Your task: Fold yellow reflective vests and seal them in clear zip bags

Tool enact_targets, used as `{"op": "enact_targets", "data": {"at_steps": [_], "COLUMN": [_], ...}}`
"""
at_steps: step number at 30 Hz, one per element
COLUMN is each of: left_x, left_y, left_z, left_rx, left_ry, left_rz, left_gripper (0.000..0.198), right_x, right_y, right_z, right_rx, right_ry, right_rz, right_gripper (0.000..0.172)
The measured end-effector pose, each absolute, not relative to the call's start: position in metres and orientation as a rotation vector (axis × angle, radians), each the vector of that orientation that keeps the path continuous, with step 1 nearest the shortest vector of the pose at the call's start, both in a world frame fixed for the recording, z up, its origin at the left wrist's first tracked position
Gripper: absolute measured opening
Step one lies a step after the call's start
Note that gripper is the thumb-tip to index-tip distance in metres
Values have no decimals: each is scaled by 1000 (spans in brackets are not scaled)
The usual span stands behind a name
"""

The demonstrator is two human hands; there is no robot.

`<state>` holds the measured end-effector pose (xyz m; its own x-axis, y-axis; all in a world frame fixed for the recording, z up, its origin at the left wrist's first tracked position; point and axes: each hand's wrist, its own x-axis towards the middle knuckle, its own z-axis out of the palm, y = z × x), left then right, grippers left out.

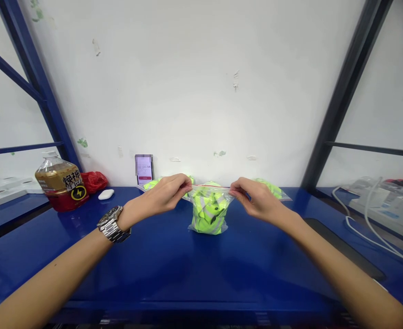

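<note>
A clear zip bag (pixel 209 211) stuffed with neon yellow-green fabric stands upright on the blue table (pixel 174 265). My left hand (pixel 167 193), with a metal watch on its wrist, pinches the left end of the bag's red-lined top edge. My right hand (pixel 252 195) pinches the right end of the same edge. The top strip is stretched taut between both hands. More neon fabric bags (pixel 273 187) lie behind, near the wall.
A drink bottle (pixel 60 183) with a dark label stands at the left, with a red bag (pixel 94 181) and a small white object (pixel 105 194) beside it. A phone (pixel 144 168) leans on the wall. White cables (pixel 362 228) and trays lie at the right.
</note>
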<state>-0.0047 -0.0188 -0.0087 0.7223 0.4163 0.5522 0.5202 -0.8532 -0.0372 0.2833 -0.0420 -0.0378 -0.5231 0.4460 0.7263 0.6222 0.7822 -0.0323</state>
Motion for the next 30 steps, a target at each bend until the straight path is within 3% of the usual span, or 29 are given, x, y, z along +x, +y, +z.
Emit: {"op": "enact_targets", "data": {"at_steps": [30], "left_x": [-3], "left_y": [-20], "left_z": [-10], "left_rx": [-2686], "left_ry": [-661], "left_rz": [-790], "left_gripper": [14], "right_x": [283], "right_y": [-40], "right_z": [-38], "right_rx": [-730], "right_ry": [-2247], "right_rz": [-609], "right_gripper": [15]}}
